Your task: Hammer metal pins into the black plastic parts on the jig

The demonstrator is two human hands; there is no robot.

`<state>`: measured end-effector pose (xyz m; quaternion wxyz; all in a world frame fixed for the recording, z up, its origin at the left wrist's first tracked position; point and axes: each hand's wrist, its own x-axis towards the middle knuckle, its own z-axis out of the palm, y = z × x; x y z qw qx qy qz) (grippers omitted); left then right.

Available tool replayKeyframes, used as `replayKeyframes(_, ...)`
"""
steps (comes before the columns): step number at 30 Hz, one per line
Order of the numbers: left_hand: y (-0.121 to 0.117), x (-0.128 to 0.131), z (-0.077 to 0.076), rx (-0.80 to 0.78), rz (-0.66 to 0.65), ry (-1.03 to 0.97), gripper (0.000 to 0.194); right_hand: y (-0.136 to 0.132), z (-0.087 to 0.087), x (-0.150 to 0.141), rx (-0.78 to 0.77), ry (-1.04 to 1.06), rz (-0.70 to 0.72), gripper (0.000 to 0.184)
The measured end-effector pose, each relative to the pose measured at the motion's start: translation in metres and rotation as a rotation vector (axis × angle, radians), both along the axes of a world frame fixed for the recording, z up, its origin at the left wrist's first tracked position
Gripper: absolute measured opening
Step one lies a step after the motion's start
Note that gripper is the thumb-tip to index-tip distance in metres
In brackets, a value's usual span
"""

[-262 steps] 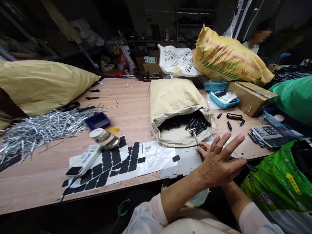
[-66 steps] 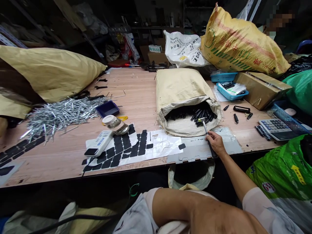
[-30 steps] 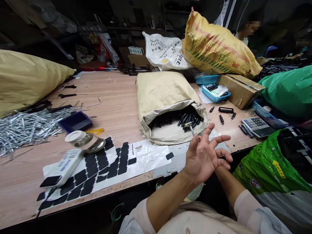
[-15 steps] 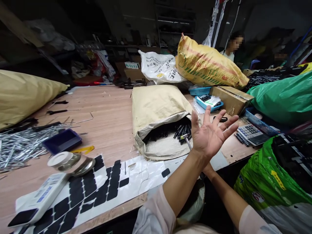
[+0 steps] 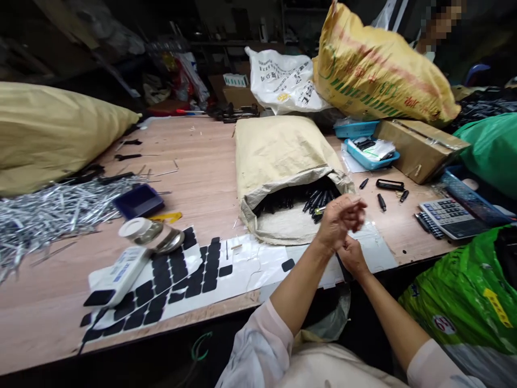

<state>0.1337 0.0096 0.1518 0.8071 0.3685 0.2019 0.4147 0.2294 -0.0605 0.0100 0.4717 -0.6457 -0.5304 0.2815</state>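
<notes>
moved since the last frame: left hand [image 5: 342,222], then spread wide with palm up, now lower and curled, in front of the right hand [image 5: 352,255]. consequence for the work, as i watch from my remote post: the shaft of the razor-like tool [image 5: 319,210] is now covered, and only its head shows, just inside the mouth of the beige sack [image 5: 278,145].

item, left hand: fingers half folded and smeared by motion; whether they enclose anything, i cannot tell.

item, right hand: closed, apparently around the tool's handle, though the grip itself is turned from me.

item, black parts [image 5: 315,201]: slim, bunched in the sack's mouth by the tool's head; deeper contents lost in shadow.

item, beneath the hands: grey panel [image 5: 379,250] at the table's near edge.

item, right: loose black pieces [image 5: 382,202], calculator [image 5: 446,213], green sack [image 5: 452,291], the last cut off by the frame.

item, left: white sheet [image 5: 238,272] with black patches, tipped jar [image 5: 157,237], navy tray [image 5: 139,202], heap of metal rods [image 5: 52,215], running out of view.

item, rear: yellow sack [image 5: 375,70]; beyond it, a person, cropped at the top edge.
</notes>
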Motion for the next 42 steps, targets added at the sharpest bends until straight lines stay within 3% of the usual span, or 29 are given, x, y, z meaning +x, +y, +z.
replayKeyframes(4,0.046,-0.054,-0.060,0.182,0.574,0.724,0.017,0.002,-0.013,0.000,-0.021,0.167,-0.009,0.043)
replayKeyframes(6,0.072,-0.078,-0.083,0.251,0.730,1.105,0.015,0.003,-0.016,0.001,-0.024,0.176,-0.020,0.043)
replayKeyframes(9,0.103,-0.095,-0.102,0.277,0.798,1.473,0.022,0.003,-0.017,0.001,-0.025,0.167,-0.028,0.041)
replayKeyframes(13,0.127,-0.091,-0.105,0.157,0.705,1.717,0.032,0.003,-0.017,0.000,-0.018,0.178,-0.018,0.041)
replayKeyframes(18,0.127,-0.094,-0.096,0.175,0.666,1.785,0.029,0.003,-0.016,0.000,-0.021,0.183,-0.025,0.040)
replayKeyframes(23,0.075,-0.110,-0.103,0.417,0.710,1.700,0.028,0.003,-0.018,0.001,-0.021,0.218,-0.016,0.042)
replayKeyframes(26,0.039,-0.111,-0.119,0.688,0.523,1.604,0.023,0.004,-0.021,0.003,-0.007,0.222,-0.016,0.042)
replayKeyframes(29,0.022,-0.111,-0.135,0.897,0.352,1.538,0.020,0.005,-0.023,0.004,0.002,0.210,-0.014,0.042)
replayKeyframes(35,0.035,-0.121,-0.154,0.805,0.341,1.372,0.025,0.003,-0.016,0.003,0.022,0.142,-0.029,0.042)
replayKeyframes(42,0.030,-0.116,-0.148,0.726,0.312,1.387,0.022,-0.021,0.004,-0.005,-0.001,-0.055,-0.026,0.042)
